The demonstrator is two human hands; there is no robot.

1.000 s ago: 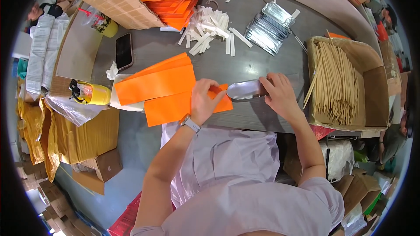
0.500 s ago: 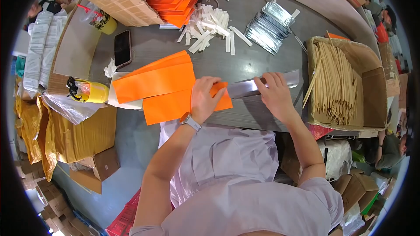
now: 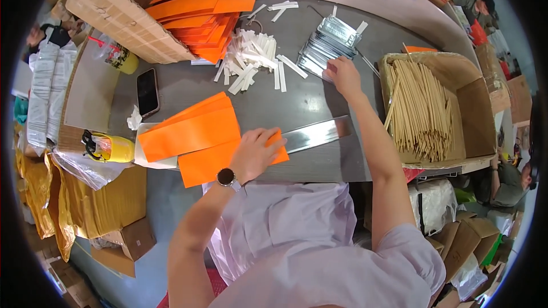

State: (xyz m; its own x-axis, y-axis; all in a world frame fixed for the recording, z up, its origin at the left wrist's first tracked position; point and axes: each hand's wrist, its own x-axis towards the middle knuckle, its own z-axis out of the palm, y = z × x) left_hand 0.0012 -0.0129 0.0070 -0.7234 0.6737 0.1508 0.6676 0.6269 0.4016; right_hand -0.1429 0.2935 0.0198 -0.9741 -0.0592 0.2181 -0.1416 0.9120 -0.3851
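Note:
My left hand [image 3: 253, 157] rests with bent fingers on an orange strip [image 3: 210, 162] near the table's front edge, holding it against the tabletop. A shiny silver strip [image 3: 317, 133] lies flat on the table, its left end meeting the orange strip beside my left fingers. More orange strips [image 3: 194, 127] are fanned out just to the left. My right hand [image 3: 345, 76] is at the near end of a stack of silver film pieces [image 3: 329, 45], fingers drawn together. Whether a piece is pinched between its fingertips is hidden.
White paper strips [image 3: 249, 57] lie in a heap at the back. A carton [image 3: 471, 108] of thin wooden sticks [image 3: 419, 108] stands right, a cardboard box [image 3: 123, 17] with orange strips back left. A phone [image 3: 148, 92] and yellow containers [image 3: 117, 148] are at the left.
My right hand has let go of the silver strip and moved up to the silver stack. The silver strip now lies flat. My left hand stays on the orange strip; the view has shifted.

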